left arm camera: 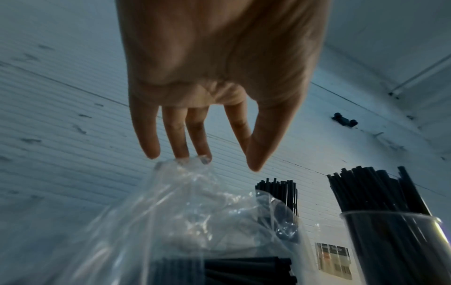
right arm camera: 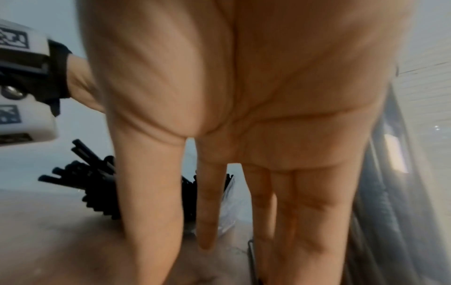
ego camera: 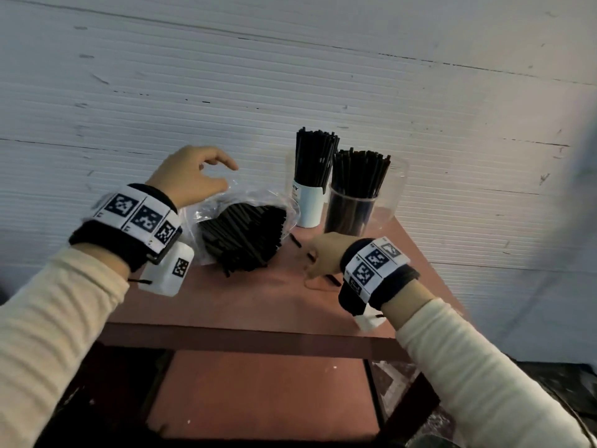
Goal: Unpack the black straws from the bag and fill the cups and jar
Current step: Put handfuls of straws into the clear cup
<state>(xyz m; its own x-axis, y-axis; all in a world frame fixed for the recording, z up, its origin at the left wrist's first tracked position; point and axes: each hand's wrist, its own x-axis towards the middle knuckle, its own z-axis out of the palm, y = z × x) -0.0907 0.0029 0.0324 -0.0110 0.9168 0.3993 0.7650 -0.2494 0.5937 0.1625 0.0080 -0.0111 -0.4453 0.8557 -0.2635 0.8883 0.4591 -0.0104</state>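
A clear plastic bag [ego camera: 213, 211] lies on the table with a heap of black straws [ego camera: 242, 234] spilling from its open end. My left hand [ego camera: 223, 176] hovers over the bag; in the left wrist view its straight fingertips [left arm camera: 182, 154] touch the bag's [left arm camera: 195, 202] top edge without gripping it. A white cup [ego camera: 310, 205] and a clear jar [ego camera: 350, 211] stand at the back, both packed with upright straws. My right hand [ego camera: 310, 273] reaches down to the tabletop with fingers [right arm camera: 207, 221] straight, beside a loose straw [ego camera: 334, 280]. It holds nothing.
The reddish table [ego camera: 258, 302] is small, its back edge against a white ribbed wall. Another loose straw [ego camera: 295, 240] lies between the bag and my right hand. A second clear container [ego camera: 395, 185] stands behind the jar. A lower shelf [ego camera: 258, 392] shows under the front rail.
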